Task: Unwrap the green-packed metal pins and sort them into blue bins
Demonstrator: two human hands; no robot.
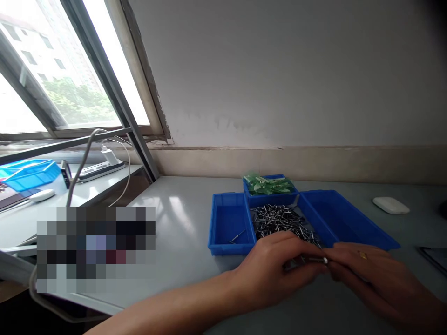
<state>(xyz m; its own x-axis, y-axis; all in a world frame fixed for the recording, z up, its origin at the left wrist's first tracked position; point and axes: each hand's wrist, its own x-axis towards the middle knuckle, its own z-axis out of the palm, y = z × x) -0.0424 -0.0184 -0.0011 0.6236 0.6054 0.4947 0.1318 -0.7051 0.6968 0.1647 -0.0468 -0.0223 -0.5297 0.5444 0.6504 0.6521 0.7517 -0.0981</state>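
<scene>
My left hand (275,270) is closed on a thin metal piece (312,259) with a small white end, in front of the blue bins. My right hand (373,279), with a ring on one finger, meets it at that white end, fingertips pinched together. Just behind my hands, a blue bin holds a heap of dark and silver metal pins (279,218). The blue bin on the left (228,211) has a few loose pins in it. A long blue bin (344,216) lies to the right. Green bags (268,184) fill the small back bin.
A white rounded case (390,205) lies on the grey table (195,186) at the right, near a dark flat object. At left are a power strip (101,170), cables, a light blue tray (35,174) and a metal frame. A wall stands behind.
</scene>
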